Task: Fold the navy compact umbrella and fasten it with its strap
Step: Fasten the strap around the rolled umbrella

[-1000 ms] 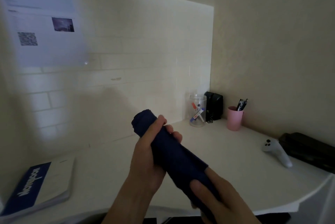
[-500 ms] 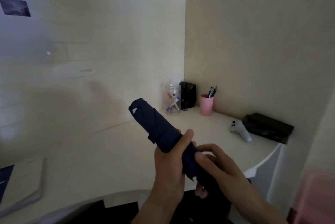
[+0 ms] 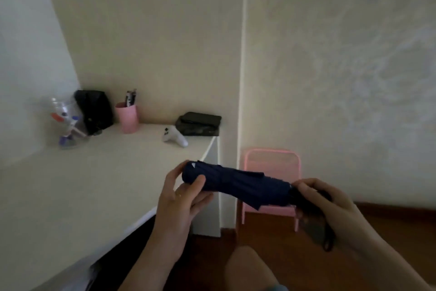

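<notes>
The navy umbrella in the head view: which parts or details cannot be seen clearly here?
- Strap: not distinguishable on the umbrella; dim light and dark fabric hide whether it is fastened.
- Handle: mostly covered by the right hand.
- Tip end: partly covered by the left hand.
- Underside of the canopy: turned away from the head camera.

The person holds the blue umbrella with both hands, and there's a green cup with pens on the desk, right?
Almost. The cup holding the pens is pink, not green, as the head view shows. The rest is right: the left hand and the right hand both hold the navy umbrella, and the cup stands on the desk.
</notes>
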Available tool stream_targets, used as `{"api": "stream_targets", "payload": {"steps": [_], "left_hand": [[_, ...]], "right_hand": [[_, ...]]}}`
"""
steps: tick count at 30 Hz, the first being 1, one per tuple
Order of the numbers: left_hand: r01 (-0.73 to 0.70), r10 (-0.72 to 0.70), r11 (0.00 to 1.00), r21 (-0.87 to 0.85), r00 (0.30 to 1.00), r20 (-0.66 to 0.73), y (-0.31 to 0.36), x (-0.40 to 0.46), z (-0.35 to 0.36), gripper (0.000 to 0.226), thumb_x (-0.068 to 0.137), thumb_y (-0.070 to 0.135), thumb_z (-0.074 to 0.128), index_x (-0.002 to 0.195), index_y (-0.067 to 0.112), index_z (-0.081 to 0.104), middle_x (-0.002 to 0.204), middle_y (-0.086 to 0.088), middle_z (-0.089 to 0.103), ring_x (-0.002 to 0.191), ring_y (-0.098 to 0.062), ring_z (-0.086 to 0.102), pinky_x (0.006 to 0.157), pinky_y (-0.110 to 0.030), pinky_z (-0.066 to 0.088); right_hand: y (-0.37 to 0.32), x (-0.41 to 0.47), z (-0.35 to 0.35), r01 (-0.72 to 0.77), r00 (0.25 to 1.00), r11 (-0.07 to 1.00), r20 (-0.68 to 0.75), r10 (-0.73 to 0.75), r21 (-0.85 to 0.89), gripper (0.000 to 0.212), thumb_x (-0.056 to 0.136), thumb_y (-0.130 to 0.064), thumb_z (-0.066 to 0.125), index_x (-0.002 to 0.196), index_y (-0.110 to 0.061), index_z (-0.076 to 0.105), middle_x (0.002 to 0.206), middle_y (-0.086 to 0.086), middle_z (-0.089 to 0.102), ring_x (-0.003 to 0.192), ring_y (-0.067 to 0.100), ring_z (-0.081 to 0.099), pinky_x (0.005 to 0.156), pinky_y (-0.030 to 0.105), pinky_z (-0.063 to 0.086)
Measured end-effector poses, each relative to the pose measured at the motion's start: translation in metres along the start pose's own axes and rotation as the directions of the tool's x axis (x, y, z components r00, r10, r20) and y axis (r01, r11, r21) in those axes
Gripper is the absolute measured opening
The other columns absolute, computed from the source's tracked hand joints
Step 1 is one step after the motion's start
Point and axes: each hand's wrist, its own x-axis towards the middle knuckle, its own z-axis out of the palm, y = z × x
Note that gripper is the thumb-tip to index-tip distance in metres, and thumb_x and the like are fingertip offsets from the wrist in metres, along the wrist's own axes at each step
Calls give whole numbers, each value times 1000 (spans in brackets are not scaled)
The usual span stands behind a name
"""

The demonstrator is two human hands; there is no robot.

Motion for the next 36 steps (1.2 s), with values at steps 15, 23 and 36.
{"api": "stream_targets", "payload": {"steps": [15,23,36], "left_hand": [[-465,-93,209,860,866,491,-265,239,108,67,88,50,65,149,35,41,143,10,49,135,-13,43,117,-39,39],[-749,-317,-168,641,656,684,-424,467,162,62,97,21,62,154,23,38,136,-6,60,122,-28,56,102,-41,49],[-561,-466,-93,823,755,461,-627,624,128,47,88,17,56,135,19,51,126,-12,63,109,-34,60,92,-45,52]], "right_hand": [[163,214,-174,-209,961,825,46,272,-525,16,88,-36,74,103,-34,79,92,-7,79,84,16,74,72,33,57],[325,435,-246,-466,863,880,-264,430,-91,26,94,-8,65,119,-5,65,112,15,68,88,17,74,71,26,60],[512,599,-249,-275,958,493,-195,208,-825,24,102,-26,51,114,-10,64,100,12,71,78,21,64,67,28,50]]}}
